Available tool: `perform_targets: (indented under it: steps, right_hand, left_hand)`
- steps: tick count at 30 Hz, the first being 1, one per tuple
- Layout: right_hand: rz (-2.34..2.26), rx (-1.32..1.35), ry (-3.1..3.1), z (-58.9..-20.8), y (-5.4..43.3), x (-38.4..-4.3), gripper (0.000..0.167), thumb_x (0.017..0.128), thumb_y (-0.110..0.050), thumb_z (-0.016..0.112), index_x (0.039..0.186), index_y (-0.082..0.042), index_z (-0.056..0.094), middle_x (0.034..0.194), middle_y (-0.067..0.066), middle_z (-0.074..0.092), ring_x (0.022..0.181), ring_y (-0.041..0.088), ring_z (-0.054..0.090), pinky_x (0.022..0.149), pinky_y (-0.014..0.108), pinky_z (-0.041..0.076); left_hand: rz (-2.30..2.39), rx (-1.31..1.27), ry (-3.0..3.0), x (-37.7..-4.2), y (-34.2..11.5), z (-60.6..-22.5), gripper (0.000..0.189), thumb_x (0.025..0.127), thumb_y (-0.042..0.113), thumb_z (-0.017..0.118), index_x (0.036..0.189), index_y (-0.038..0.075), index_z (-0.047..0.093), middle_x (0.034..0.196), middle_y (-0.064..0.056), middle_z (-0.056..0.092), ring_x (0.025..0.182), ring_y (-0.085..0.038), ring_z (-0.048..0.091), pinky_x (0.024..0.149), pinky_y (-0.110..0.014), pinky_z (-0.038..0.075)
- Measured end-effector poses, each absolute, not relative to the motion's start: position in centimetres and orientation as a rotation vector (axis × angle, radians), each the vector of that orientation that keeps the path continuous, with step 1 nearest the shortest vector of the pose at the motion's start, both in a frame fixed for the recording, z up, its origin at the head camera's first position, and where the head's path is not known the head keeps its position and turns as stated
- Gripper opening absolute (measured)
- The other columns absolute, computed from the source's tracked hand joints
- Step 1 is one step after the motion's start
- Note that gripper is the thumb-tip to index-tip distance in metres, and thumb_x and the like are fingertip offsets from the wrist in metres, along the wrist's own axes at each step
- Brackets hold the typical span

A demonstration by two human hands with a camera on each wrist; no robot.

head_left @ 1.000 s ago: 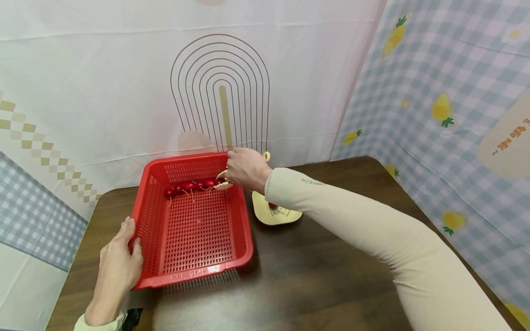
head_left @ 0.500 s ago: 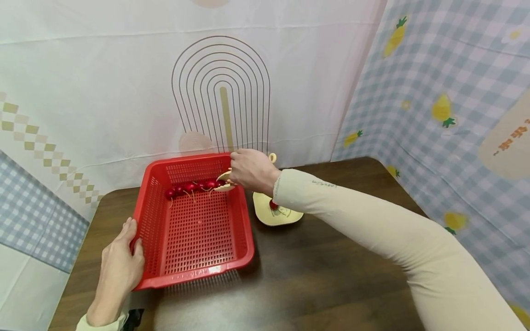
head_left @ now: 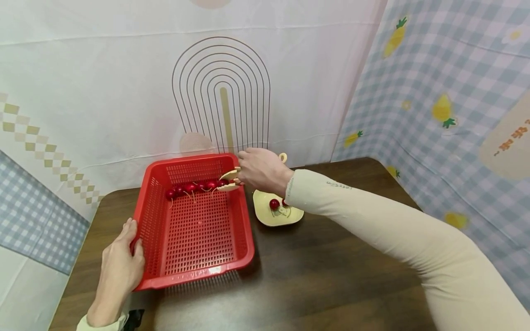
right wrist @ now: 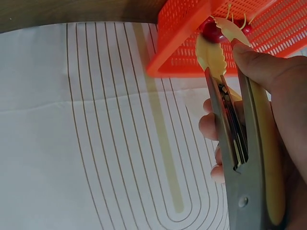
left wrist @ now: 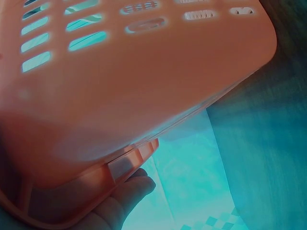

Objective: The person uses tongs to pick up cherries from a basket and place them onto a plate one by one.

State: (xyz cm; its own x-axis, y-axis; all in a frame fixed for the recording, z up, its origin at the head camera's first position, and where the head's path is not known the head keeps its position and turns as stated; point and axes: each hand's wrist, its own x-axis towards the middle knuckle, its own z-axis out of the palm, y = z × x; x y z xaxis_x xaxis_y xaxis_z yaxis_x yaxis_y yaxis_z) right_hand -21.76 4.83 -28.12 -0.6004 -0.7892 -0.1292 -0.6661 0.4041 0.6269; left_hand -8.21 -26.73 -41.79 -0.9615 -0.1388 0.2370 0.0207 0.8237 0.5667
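My left hand point(head_left: 120, 262) grips the left rim of a red perforated plastic basket point(head_left: 194, 276), thumb on the inner side. My right hand point(head_left: 265, 172) holds metal tongs point(right wrist: 247, 191) with cream scalloped tips, above the basket's right side. Those tips stand apart at the right end of a row of several dark red cherries point(head_left: 192, 187) with stems, along the basket's far part. From the right wrist, one cherry point(right wrist: 212, 31) shows between and behind the tips. The tongs' ring end point(head_left: 283, 157) sticks out behind the hand.
Right of the basket, a pale yellow plate point(head_left: 262, 216) bears a cherry point(head_left: 274, 204) and another partly hidden by the right sleeve. Both stand on a dark wooden table point(head_left: 323, 271), with a white patterned cloth point(head_left: 306, 82) behind and a checked cloth point(head_left: 414, 151) at right.
My right hand and the tongs have shifted to the right, uncovering the row's rightmost cherry and the cherries on the plate. The left hand stays on the basket rim.
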Motion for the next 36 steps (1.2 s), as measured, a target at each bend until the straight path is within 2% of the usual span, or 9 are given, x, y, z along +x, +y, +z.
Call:
perform_targets:
  steps: [5, 10, 20, 36]
  right_hand:
    - [-0.885, 1.278, -2.499, -27.6, 5.7, -22.0, 0.022, 0.101, -0.024, 0.06, 0.091, -0.02, 0.079, 0.099, 0.001, 0.075, 0.097, 0.022, 0.062, 0.09, 0.032, 0.053]
    - [-0.822, 1.272, -2.51, -27.3, 6.8, -22.2, 0.027, 0.1, -0.035, 0.062, 0.089, -0.017, 0.08, 0.098, 0.002, 0.075, 0.096, 0.023, 0.061, 0.089, 0.033, 0.053]
    - [-0.672, 1.272, -2.514, -27.4, 8.7, -22.0, 0.027, 0.097, -0.034, 0.067, 0.081, -0.014, 0.077, 0.092, 0.002, 0.073, 0.09, 0.023, 0.06, 0.084, 0.034, 0.051]
    - [-0.527, 1.221, -2.566, -28.1, 11.4, -21.7, 0.034, 0.099, -0.036, 0.066, 0.081, -0.009, 0.076, 0.092, 0.008, 0.071, 0.09, 0.026, 0.061, 0.086, 0.037, 0.054]
  left_hand:
    - [-0.86, 0.1, -2.742, -8.2, -26.7, -41.8, 0.053, 0.1, 0.003, 0.049, 0.151, -0.01, 0.038, 0.158, -0.029, 0.037, 0.142, -0.052, 0.041, 0.112, -0.067, 0.036]
    - [-0.86, 0.101, -2.738, -8.2, -26.8, -41.7, 0.053, 0.101, 0.003, 0.048, 0.151, -0.01, 0.039, 0.158, -0.029, 0.037, 0.142, -0.052, 0.041, 0.112, -0.066, 0.036]
    - [-0.864, 0.092, -2.737, -8.4, -27.0, -42.0, 0.052, 0.101, 0.002, 0.049, 0.151, -0.011, 0.038, 0.157, -0.03, 0.037, 0.142, -0.052, 0.041, 0.114, -0.065, 0.035]
    - [-0.873, 0.086, -2.731, -8.4, -26.9, -42.0, 0.053, 0.101, 0.002, 0.049, 0.151, -0.01, 0.038, 0.158, -0.029, 0.036, 0.143, -0.052, 0.04, 0.115, -0.065, 0.034]
